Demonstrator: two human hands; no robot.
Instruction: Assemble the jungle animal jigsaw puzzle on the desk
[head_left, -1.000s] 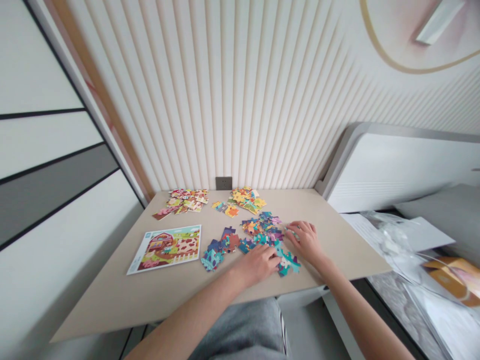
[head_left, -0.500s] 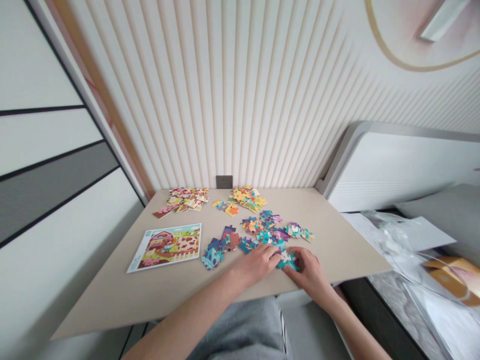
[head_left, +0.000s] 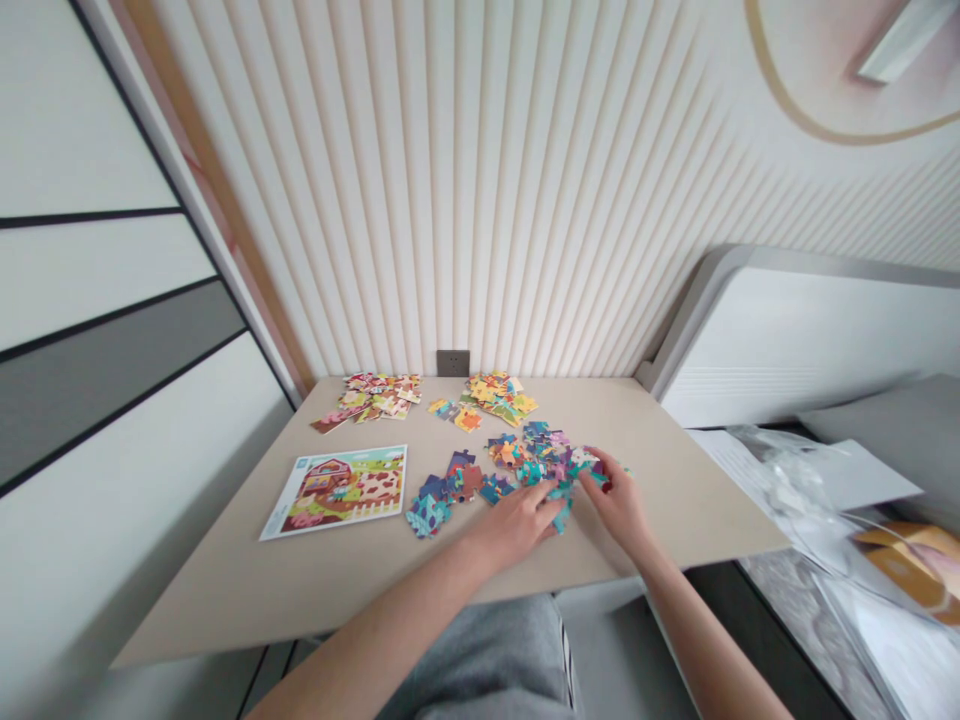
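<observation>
My feed is bright and evenly lit, with only faint, soft shadows on the pale beige worktop (head_left: 225,590). The colourful cardboard jigsaw pieces (head_left: 525,455) look sharp. Wide-angle distortion fans the ribbed cream wall panelling (head_left: 480,200) outward, and the right edge smears slightly.

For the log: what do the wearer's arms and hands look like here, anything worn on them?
The left forearm and right forearm are bare, no sleeves in view. The left hand and right hand carry no gloves; no watch, ring or bracelet shows. Grey trousers with a dark side stripe show below.
</observation>
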